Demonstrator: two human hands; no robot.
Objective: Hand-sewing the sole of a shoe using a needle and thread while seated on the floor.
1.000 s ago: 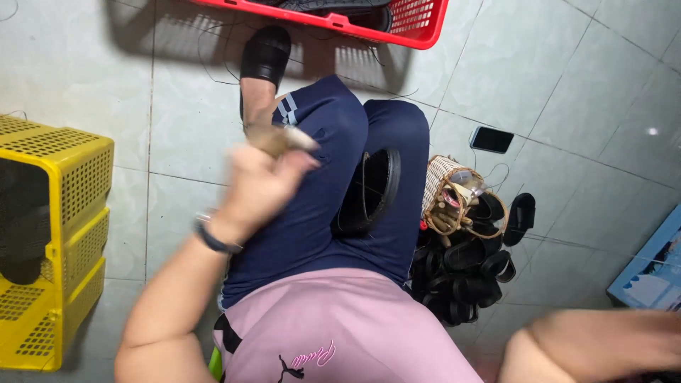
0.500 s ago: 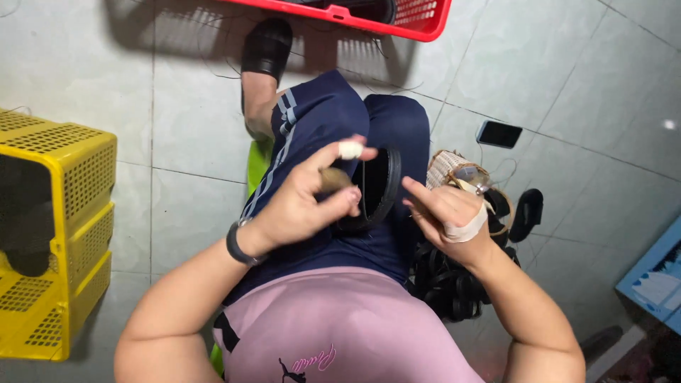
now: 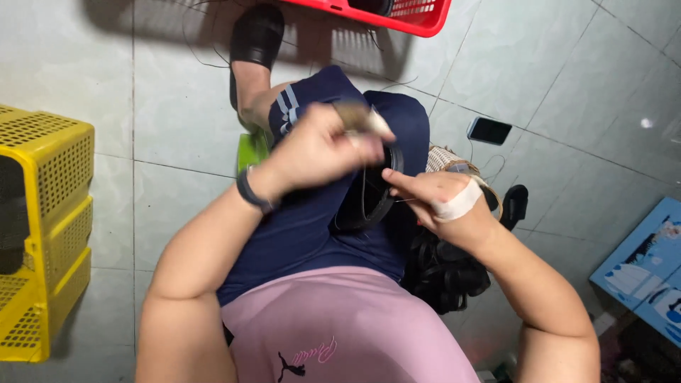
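Observation:
I sit with a black shoe piece (image 3: 370, 202) lying on my dark blue shorts. My left hand (image 3: 316, 150) is raised over my lap, shut on a small brownish object (image 3: 353, 115), and one fingertip is wrapped in pale tape. A thin thread (image 3: 364, 177) runs down from it toward the shoe piece. My right hand (image 3: 438, 200), with white tape across it, rests at the shoe piece's right edge. Its thumb and forefinger pinch the thread end or a fine needle; I cannot tell which.
A yellow perforated crate (image 3: 50, 227) stands at the left and a red basket (image 3: 408, 15) at the top. A pile of black shoe pieces (image 3: 447, 276), a woven basket (image 3: 441, 157) and a phone (image 3: 489, 131) lie at my right. A blue box (image 3: 649, 262) is far right, and a green stool (image 3: 252, 150) is under my leg.
My left hand has moved right over my lap with the brown object. My right hand came up from the lower right and now pinches at the black shoe piece.

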